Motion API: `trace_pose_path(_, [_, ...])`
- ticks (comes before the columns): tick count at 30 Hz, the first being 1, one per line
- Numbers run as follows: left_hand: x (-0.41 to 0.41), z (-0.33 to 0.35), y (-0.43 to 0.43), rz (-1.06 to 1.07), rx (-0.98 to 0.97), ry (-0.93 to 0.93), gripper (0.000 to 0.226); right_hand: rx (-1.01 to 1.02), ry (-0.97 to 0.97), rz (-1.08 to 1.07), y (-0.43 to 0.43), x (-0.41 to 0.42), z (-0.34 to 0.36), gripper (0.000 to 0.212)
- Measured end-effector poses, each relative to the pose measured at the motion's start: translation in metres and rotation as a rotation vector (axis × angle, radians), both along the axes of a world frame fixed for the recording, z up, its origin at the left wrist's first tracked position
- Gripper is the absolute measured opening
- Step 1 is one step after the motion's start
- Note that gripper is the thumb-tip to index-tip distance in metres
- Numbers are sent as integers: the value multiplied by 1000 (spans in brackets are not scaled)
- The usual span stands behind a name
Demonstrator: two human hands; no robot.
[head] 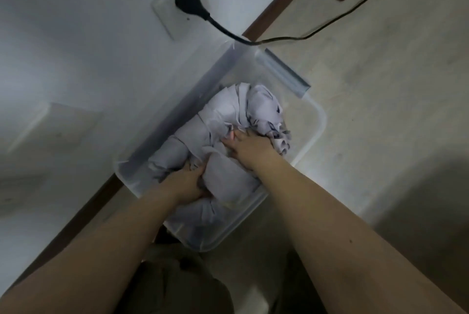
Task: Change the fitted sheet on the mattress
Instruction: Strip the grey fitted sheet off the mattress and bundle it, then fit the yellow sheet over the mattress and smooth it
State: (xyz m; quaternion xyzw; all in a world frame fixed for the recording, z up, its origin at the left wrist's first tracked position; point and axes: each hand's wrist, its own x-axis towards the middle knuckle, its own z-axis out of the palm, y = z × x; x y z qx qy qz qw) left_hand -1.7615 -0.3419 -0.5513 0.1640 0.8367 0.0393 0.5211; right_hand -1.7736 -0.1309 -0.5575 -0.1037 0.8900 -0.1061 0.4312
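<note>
Left hand (186, 183), right hand (250, 147): fingers clenched on bundled sheet (228, 113) in bin (320, 120); mattress out of view, fitting likely still ahead.

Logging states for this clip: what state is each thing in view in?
Clear plastic storage bin: open-topped, on the floor by the wall, holding the sheet.
Pale lilac bundled sheet: crumpled inside the bin, gripped by both hands.
Left hand: grips the sheet's near folds.
Right hand: grips the sheet's patterned part.
Black plug: seated in the white wall socket, cable trailing across the floor.
</note>
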Motion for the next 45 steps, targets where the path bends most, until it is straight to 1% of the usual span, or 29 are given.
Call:
trace_pose_path(2, [-4, 0, 5, -34, 42, 12, 87, 26, -43, 11, 1, -5, 0, 55])
trace_pose_path(4, [-6, 15, 4, -71, 55, 80, 72, 9, -22, -38, -1, -7, 15, 56])
trace_pose_path(7, [-3, 59, 5, 3, 46, 195, 52, -60, 166, -180, 5, 0, 58, 44])
trace_pose_path(9, [3, 97, 6, 56, 32, 214, 44, -123, 234, -362, 15, 13, 94, 42])
trace_pose_path(10, [8, 116, 7, 82, 41, 209, 41, -176, 224, -500, 21, 23, 113, 42])
trace_pose_path(12, [18, 160, 8, 136, 91, 194, 35, -315, 164, -854, 34, 47, 155, 40])
trace_pose_path(13, [23, 183, 8, 160, 120, 189, 32, -362, 140, -1001, 42, 60, 179, 39])
trace_pose_path(14, [28, 207, 9, 177, 146, 178, 32, -372, 125, -1090, 50, 75, 203, 38])
trace_pose_path(18, [43, 301, 19, 163, 196, 116, 34, -330, 96, -1274, 77, 140, 300, 33])
trace_pose_path(21, [51, 368, 32, 86, 226, 58, 31, -318, 81, -1477, 89, 194, 377, 30])
trace_pose_path(24, [60, 429, 42, 1, 300, 23, 19, -320, 82, -1633, 90, 258, 452, 28])
trace_pose_path(26, [66, 466, 50, -83, 303, 47, 21, -299, 79, -1693, 86, 305, 495, 27])
trace_pose_path(28, [74, 498, 55, -119, 293, 46, 23, -263, 55, -1760, 76, 353, 528, 27])
trace_pose_path(30, [80, 522, 62, -122, 252, 26, 26, -230, 31, -1828, 62, 399, 552, 28])
trace_pose_path(33, [88, 555, 75, -121, 196, -16, 31, -243, -23, -2003, 39, 460, 578, 26])
trace_pose_path(36, [97, 576, 95, -89, 167, -25, 30, -251, -29, -2140, 31, 507, 596, 21])
trace_pose_path(40, [115, 593, 130, 19, 196, -2, 26, -265, -139, -2254, 44, 553, 613, 25])
trace_pose_path(43, [131, 604, 160, 118, 241, -29, 18, -289, -230, -2278, 58, 576, 618, 24])
trace_pose_path(45, [136, 605, 178, 149, 249, -37, 19, -308, -261, -2294, 71, 583, 618, 26])
